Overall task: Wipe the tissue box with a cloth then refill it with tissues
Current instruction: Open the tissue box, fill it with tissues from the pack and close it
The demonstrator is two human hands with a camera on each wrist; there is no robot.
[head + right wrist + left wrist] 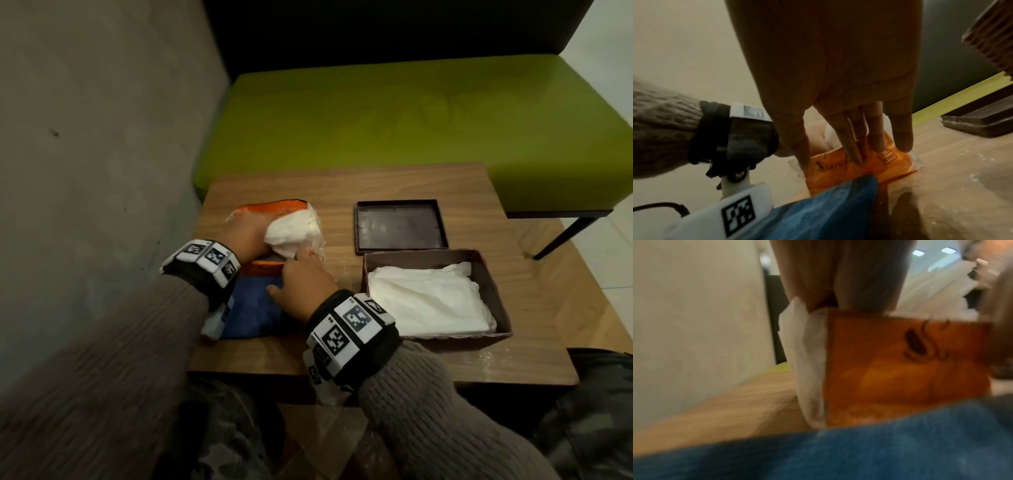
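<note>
An orange plastic tissue pack (270, 207) lies at the table's left. My left hand (248, 236) reaches into it and grips a white stack of tissues (294, 229), partly out of the wrapper. In the left wrist view the fingers (838, 272) disappear behind the orange pack (900, 378). My right hand (301, 281) presses straight fingers (859, 129) on the pack's near end (849, 168). A blue cloth (253, 308) lies under both wrists. The brown tissue box (489, 284) stands open at the right with white tissues (428, 301) inside.
The box's dark lid (400, 226) lies upside down behind the box. The small wooden table (308, 185) stands against a grey wall (85, 137) on the left, with a green bench (411, 120) beyond its far edge.
</note>
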